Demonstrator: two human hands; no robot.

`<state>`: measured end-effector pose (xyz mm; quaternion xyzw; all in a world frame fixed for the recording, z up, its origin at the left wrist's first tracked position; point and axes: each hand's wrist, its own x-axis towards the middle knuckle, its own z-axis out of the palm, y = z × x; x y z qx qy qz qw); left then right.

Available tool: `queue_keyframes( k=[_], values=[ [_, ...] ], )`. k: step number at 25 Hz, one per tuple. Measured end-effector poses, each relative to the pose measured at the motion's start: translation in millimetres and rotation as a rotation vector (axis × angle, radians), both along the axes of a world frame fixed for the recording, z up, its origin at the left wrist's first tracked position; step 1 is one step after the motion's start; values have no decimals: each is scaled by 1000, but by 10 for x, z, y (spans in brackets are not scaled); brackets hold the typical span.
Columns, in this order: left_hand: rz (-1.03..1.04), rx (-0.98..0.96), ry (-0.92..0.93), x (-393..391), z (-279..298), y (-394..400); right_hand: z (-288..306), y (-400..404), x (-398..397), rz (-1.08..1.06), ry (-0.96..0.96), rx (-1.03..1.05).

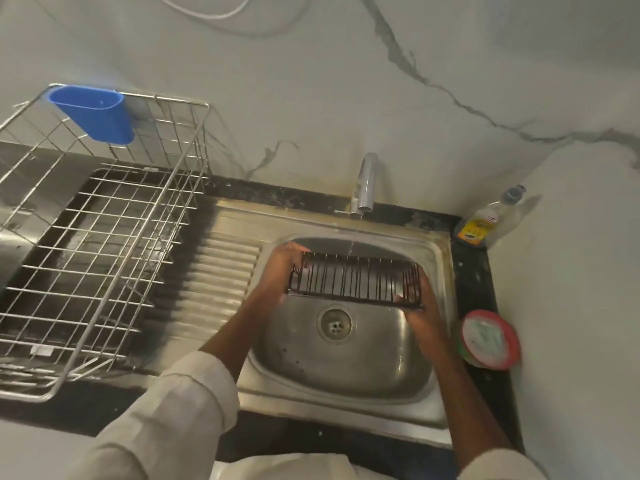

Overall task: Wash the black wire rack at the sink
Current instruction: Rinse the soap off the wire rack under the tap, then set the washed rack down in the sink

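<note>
As water runs from the tap (363, 183), a person rinses the black wire rack (355, 280) over the sink (346, 358).
Left hand (282, 268) and right hand (424, 313) each keep a grasping grip on one end; washing looks midway, draining undone.

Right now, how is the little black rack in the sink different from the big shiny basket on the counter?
The small black wire rack is dark; the large silver wire dish basket is shiny metal. The black rack is much smaller than the basket. The rack is held over the steel sink by the left hand and right hand, under running water; the basket stands on the counter, untouched. Both are wire grids.
</note>
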<state>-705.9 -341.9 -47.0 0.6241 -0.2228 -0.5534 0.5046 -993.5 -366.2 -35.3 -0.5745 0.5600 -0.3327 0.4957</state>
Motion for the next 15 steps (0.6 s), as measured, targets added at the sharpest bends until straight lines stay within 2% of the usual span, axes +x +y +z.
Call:
queue_keyframes(
  k=[4, 7, 11, 15],
  values=[
    [-185, 125, 108, 78, -177, -128, 44, -1, -109, -89, 210, 129],
    [-253, 150, 1, 128, -323, -368, 27, -61, -139, -180, 372, 138],
    [-206, 84, 104, -30, -42, -940, -56, -50, -106, -279, 458, 145],
    [-150, 17, 187, -312, 208, -1248, -214, -6, -120, -272, 512, 142]
  ],
)
